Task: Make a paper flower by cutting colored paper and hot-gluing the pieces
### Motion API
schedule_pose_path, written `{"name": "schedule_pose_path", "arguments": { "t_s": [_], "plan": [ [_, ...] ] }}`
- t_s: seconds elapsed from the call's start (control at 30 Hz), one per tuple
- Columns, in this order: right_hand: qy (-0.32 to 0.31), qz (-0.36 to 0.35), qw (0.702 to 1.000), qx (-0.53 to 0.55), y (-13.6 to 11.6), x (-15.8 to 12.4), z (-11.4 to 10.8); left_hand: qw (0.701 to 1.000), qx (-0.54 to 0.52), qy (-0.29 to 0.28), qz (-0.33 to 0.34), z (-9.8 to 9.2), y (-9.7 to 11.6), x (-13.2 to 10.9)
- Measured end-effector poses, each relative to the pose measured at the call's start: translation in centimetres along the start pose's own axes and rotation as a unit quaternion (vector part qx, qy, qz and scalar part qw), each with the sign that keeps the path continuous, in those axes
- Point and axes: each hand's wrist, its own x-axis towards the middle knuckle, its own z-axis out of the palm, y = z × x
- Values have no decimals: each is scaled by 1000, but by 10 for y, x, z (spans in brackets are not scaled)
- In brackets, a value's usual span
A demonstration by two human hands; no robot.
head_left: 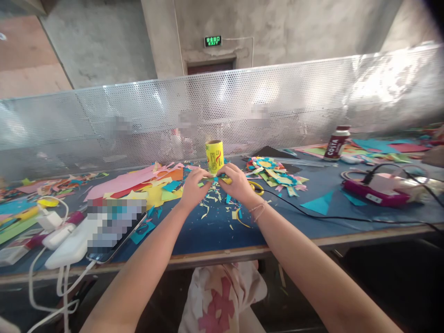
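Both hands meet over the middle of the table. A small piece of blue paper (pixel 215 179) lies between their fingertips. My left hand (pixel 196 186) is closed, thumb and fingers pinching its left side. My right hand (pixel 237 183) pinches the right side. Yellow handles, apparently of scissors (pixel 257 187), show beside and under my right hand; whether they touch it I cannot tell. Just behind the hands stands a yellow cardboard tube (pixel 215 157). Small paper scraps (pixel 211 199) are strewn beneath. To the right of the tube lies a paper rosette (pixel 265 164) with colourful tails.
Coloured paper sheets (pixel 121 180) lie left of the hands. Nearer are a phone (pixel 116 231), a white power bank (pixel 71 249) and white cables. At right are a brown bottle (pixel 337 143), a purple power strip (pixel 376 194) and a black cable (pixel 312 213). A perforated metal screen (pixel 145 125) stands behind.
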Motion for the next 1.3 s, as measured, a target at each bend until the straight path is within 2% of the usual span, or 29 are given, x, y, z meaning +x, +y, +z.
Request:
{"name": "schedule_pose_path", "arguments": {
  "t_s": [0.07,0.13,0.33,0.5,0.63,0.9,1.1,1.2,1.3],
  "plan": [
    [7,41,999,23,1,0,1,993,-73,-8,-87,2,-4,0],
    [2,89,995,49,2,1,2,974,-152,-18,-165,5,-8,0],
    [-52,209,967,138,7,2,5,916,-283,-18,-284,8,-9,0],
    [-83,253,944,195,9,1,8,901,-321,-21,-290,9,-8,-2],
    [-81,282,928,230,10,-1,11,896,-339,-31,-286,9,-8,-2],
    [-51,302,924,229,16,-3,16,876,-333,-7,-348,10,-7,-1],
    [-47,317,917,238,16,-3,16,860,-361,4,-360,13,-14,0],
    [-51,337,900,272,18,-4,16,850,-365,8,-380,12,-12,0],
    [-66,368,869,324,20,-5,18,821,-403,20,-405,10,-10,2]
  ]
}}
